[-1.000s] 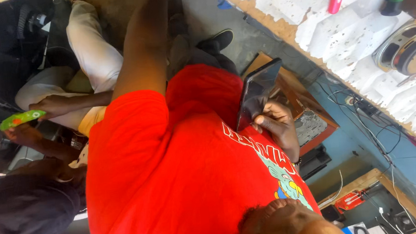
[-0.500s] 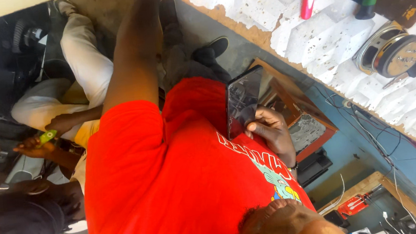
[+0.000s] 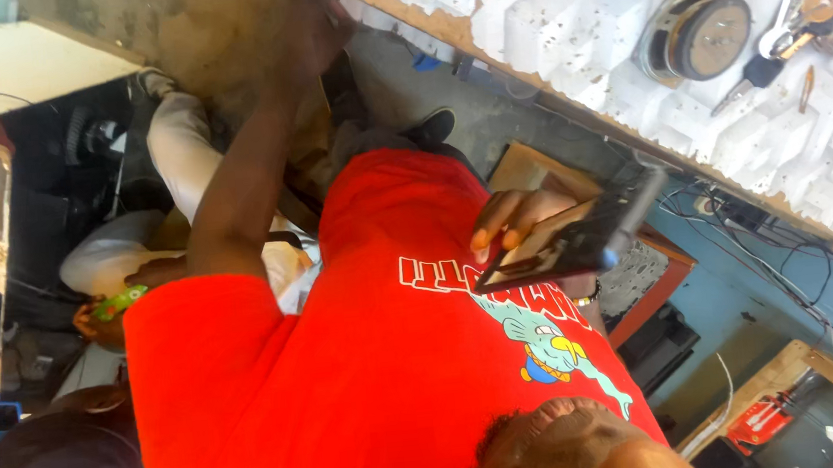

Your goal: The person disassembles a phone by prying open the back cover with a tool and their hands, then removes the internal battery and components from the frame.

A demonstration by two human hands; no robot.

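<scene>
The right hand [image 3: 526, 224] has its grip closed on a dark flat phone [image 3: 578, 240], fingertips [image 3: 490, 240] curled over the near edge, holding it in front of the red shirt [image 3: 350, 390] just below the tabletop [image 3: 579, 29]. The phone's long axis slants up toward the tabletop's edge. The left hand [image 3: 318, 32] is stretched well away at the tabletop's wooden edge, too blurred to tell whether its grip is closed or released, so the right is the nearer hand.

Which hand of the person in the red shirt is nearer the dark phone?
Right: their right hand holds the dark phone; their left hand is stretched away at the bench edge.
</scene>
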